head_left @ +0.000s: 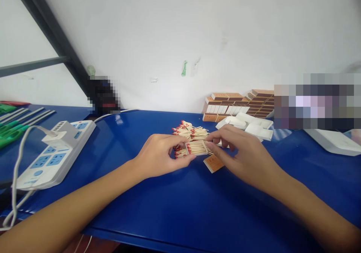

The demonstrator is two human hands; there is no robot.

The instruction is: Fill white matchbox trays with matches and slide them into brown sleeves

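Hands: left hand (pixel 158 155) and right hand (pixel 242 155) both pinch one bundle of matches (pixel 196 147), centre frame, just above the table (pixel 175 208). Risk: an uneven pinch could spill sticks into the pile (pixel 190 131) behind or onto the orange box (pixel 214 163).

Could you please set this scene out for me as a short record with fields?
surface: blue table
hands: left hand and right hand each pinch one end of a bundle of matches
behind hands: loose pile of matches
below bundle: orange matchbox lying flat
at wall: stacked matchboxes, white trays in front
far left: power strip
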